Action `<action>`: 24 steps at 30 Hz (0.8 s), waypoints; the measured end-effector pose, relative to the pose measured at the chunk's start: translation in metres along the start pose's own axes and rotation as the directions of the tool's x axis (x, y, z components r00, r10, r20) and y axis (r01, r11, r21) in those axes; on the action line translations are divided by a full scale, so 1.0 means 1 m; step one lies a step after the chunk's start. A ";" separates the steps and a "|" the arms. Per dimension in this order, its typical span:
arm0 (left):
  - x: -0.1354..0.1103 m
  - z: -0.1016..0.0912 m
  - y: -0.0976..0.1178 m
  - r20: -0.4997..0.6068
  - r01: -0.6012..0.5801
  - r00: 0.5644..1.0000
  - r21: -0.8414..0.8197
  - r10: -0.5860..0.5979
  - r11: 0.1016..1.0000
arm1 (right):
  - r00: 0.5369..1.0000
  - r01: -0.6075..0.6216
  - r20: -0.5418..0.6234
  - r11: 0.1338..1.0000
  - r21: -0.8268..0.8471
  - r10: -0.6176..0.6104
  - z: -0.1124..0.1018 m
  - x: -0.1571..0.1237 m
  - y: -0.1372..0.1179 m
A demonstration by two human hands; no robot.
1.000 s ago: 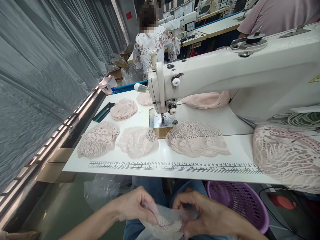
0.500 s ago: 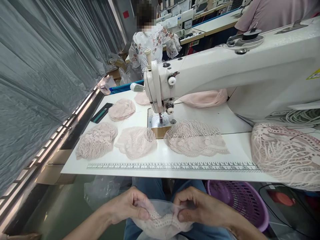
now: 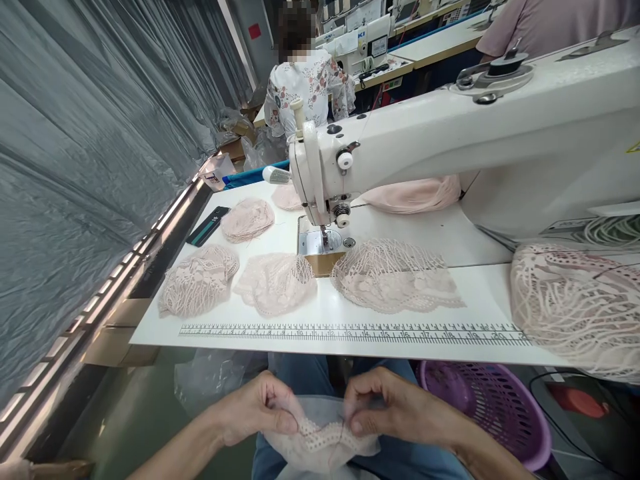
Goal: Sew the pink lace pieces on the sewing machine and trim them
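Over my lap, below the table's front edge, my left hand (image 3: 267, 410) pinches the left side of a sheer white lace piece (image 3: 320, 450). My right hand (image 3: 383, 407) pinches the same piece at its right side, thumb on top. A scalloped band of lace runs between the two thumbs, and thin fabric hangs below them. On the table above lie a flat lace piece (image 3: 395, 277), a smaller lace piece (image 3: 275, 283) and a bunched lace pile (image 3: 197, 280). The white sewing machine (image 3: 320, 167) stands behind them, its needle area bare of fabric.
A printed ruler (image 3: 350, 332) runs along the front of the white table (image 3: 240, 340). A lace bundle (image 3: 575, 307) hangs over the right edge, above a purple basket (image 3: 490, 413). Pink round pieces (image 3: 247, 219) lie at the back left. A person (image 3: 307, 83) sits ahead.
My right hand has shifted slightly left along the lace, closer to my left hand, which stays in place. The view has turned a little, moving the table slightly right.
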State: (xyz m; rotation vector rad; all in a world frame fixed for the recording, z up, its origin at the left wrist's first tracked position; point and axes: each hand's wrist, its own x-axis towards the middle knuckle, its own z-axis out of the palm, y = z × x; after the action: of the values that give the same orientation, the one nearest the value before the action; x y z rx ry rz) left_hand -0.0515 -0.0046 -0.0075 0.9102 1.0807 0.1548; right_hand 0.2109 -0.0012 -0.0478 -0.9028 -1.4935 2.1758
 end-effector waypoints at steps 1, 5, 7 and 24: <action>0.000 0.000 0.000 -0.007 0.000 1.000 -0.002 0.000 1.000 | 1.000 -0.004 0.009 1.000 0.011 0.003 0.001 0.001 0.001; -0.001 0.002 -0.001 -0.031 0.007 0.999 -0.001 -0.007 1.000 | 1.000 -0.009 0.025 1.000 -0.013 0.009 0.004 0.005 0.007; -0.001 0.002 -0.001 -0.038 0.003 0.999 0.007 -0.003 1.000 | 1.000 0.000 0.005 0.998 -0.064 0.000 0.006 0.007 0.008; 0.005 0.011 0.000 0.085 0.104 0.991 0.003 -0.104 0.995 | 0.995 -0.004 0.101 0.999 -0.039 0.008 0.003 0.006 0.006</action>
State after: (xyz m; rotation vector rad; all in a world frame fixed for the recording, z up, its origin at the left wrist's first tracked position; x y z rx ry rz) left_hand -0.0400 -0.0082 -0.0088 0.8498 1.0465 0.0303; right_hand 0.2046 -0.0019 -0.0550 -0.8223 -1.5868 2.2343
